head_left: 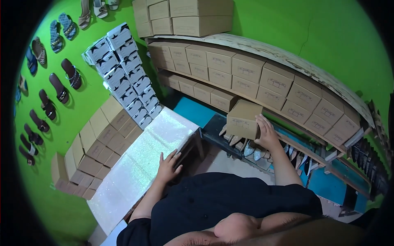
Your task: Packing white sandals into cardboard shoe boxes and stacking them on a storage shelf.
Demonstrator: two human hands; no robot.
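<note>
Right hand (267, 133) grips plain brown cardboard shoebox (243, 119) at wooden shelf (287, 141); left hand (168, 166) flat, fingers spread, empty, on glittery white desk (139, 164).

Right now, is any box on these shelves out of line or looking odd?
Yes. One brown box sticks out of the lower shelf row, turned askew, with the right hand on its side. The other brown boxes sit flush in even rows. The left hand rests flat on the glittery white bench. No damage is visible.
</note>
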